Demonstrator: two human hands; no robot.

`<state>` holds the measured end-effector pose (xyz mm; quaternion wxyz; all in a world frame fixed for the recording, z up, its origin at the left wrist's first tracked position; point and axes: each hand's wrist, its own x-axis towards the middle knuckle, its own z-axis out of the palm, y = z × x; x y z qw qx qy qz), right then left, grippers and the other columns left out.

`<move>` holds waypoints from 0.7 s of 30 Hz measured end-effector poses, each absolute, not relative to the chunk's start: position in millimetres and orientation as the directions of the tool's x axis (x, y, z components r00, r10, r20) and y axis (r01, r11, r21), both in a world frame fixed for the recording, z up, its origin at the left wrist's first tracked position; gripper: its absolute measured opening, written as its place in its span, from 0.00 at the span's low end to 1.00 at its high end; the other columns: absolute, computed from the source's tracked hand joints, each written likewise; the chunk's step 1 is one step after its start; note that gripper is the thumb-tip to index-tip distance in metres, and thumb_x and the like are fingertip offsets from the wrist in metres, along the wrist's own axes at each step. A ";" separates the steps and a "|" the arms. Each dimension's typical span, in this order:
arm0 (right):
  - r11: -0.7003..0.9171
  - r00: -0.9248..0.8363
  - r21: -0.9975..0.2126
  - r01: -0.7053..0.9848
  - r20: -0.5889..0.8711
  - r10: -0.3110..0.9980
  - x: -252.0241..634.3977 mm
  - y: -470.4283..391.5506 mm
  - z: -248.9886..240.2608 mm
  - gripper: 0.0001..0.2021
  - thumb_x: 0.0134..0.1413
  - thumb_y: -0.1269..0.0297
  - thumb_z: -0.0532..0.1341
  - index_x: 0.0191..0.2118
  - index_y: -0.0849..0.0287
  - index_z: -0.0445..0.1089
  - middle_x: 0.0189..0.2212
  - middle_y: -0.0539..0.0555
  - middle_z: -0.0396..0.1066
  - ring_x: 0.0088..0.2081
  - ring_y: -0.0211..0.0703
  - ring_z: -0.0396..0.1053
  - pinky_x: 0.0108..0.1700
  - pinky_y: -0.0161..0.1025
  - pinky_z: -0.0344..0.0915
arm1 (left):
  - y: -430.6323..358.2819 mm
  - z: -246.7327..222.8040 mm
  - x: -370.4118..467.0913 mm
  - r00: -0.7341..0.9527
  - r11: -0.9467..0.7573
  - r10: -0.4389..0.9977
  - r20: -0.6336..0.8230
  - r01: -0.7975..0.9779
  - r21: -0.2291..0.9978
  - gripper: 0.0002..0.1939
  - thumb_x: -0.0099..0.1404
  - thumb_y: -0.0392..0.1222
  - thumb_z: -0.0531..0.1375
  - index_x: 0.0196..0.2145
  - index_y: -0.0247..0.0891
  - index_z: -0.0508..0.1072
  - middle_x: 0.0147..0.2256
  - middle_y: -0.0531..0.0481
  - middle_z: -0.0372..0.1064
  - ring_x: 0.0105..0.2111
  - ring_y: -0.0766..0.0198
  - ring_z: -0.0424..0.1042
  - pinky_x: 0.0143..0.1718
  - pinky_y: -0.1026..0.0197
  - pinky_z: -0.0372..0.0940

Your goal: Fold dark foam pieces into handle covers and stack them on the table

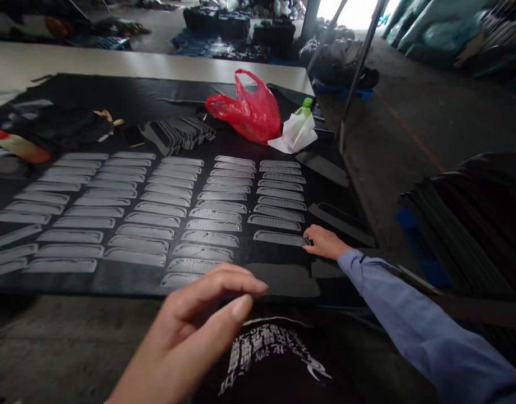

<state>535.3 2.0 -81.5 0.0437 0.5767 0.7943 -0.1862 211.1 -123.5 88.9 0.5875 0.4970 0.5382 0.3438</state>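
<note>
Columns of grey curved strips (216,214) with shiny edges lie on a black-covered table (127,286). My right hand (324,241), in a blue sleeve, pinches the right end of the lowest strip (279,238) in the rightmost column. That strip lies on the table. In the foreground my left hand (207,320) is raised in front of the table edge, thumb and fingertips apart, with nothing between them. A larger dark grey flat piece (283,280) lies just beyond it, near the front edge.
Farther back are a red plastic bag (256,112), a green-capped bottle (306,106) in white wrapping and a fanned stack of grey pieces (178,134). Dark flat pieces (342,221) lie at the right edge, beside a metal pole (359,62).
</note>
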 end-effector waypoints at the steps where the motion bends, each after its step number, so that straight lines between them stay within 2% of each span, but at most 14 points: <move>1: 0.245 -0.321 -0.269 0.932 -0.293 0.901 534.9 1.6 -79.8 0.11 0.43 0.65 0.64 0.37 0.59 0.68 0.36 0.56 0.67 0.40 0.46 0.66 0.44 0.40 0.62 | -119.0 77.4 220.5 0.246 0.306 0.914 -0.324 0.110 0.946 0.15 0.58 0.54 0.60 0.34 0.41 0.76 0.36 0.47 0.72 0.41 0.58 0.68 0.40 0.61 0.63; 5: 0.148 -0.294 -0.395 0.907 -0.339 0.894 531.6 -6.0 -68.5 0.10 0.41 0.61 0.63 0.32 0.58 0.68 0.31 0.52 0.67 0.33 0.41 0.66 0.38 0.37 0.64 | -119.8 2.2 257.3 0.355 0.589 0.767 -0.535 -0.055 0.807 0.22 0.51 0.57 0.64 0.33 0.35 0.75 0.29 0.49 0.70 0.30 0.65 0.67 0.35 0.63 0.61; 8: 0.067 -0.284 -0.485 0.872 -0.389 0.877 526.2 -18.5 -58.9 0.11 0.42 0.58 0.62 0.31 0.59 0.67 0.27 0.50 0.68 0.29 0.38 0.66 0.32 0.34 0.64 | -123.2 -41.3 279.9 0.394 0.732 0.660 -0.640 -0.142 0.666 0.28 0.46 0.59 0.66 0.37 0.33 0.75 0.31 0.47 0.71 0.29 0.66 0.68 0.34 0.62 0.62; 11: -0.046 -0.301 -0.615 0.787 -0.448 0.842 516.5 -37.9 -51.3 0.13 0.43 0.56 0.61 0.32 0.60 0.67 0.23 0.48 0.66 0.26 0.36 0.64 0.28 0.33 0.62 | -116.6 -54.0 296.5 0.322 0.723 0.690 -0.648 -0.259 0.641 0.32 0.45 0.56 0.68 0.44 0.34 0.73 0.41 0.42 0.72 0.38 0.62 0.70 0.43 0.59 0.62; 15: -0.311 -0.357 -0.806 0.503 -0.521 0.775 495.5 -69.1 -47.5 0.14 0.40 0.57 0.63 0.32 0.60 0.65 0.21 0.45 0.62 0.24 0.33 0.60 0.26 0.32 0.58 | -106.2 -52.5 307.0 0.257 0.621 0.777 -0.574 -0.455 0.638 0.30 0.48 0.51 0.68 0.47 0.38 0.71 0.51 0.42 0.67 0.51 0.57 0.65 0.53 0.57 0.57; 18: -0.409 -0.379 -0.833 0.372 -0.539 0.752 478.5 -87.5 -50.2 0.14 0.38 0.59 0.65 0.31 0.60 0.64 0.21 0.44 0.61 0.24 0.32 0.60 0.27 0.32 0.58 | -105.1 -51.9 307.0 0.209 0.584 0.793 -0.572 -0.527 0.618 0.30 0.46 0.49 0.69 0.47 0.37 0.71 0.49 0.42 0.69 0.51 0.57 0.65 0.55 0.57 0.55; 21: -0.394 -0.388 -0.853 0.341 -0.510 0.768 468.6 -98.2 -54.6 0.15 0.41 0.56 0.65 0.33 0.60 0.64 0.24 0.46 0.64 0.26 0.34 0.62 0.28 0.33 0.61 | -105.7 -49.0 299.3 0.173 0.588 0.781 -0.600 -0.525 0.615 0.29 0.46 0.49 0.70 0.45 0.35 0.71 0.44 0.42 0.72 0.47 0.57 0.69 0.54 0.56 0.57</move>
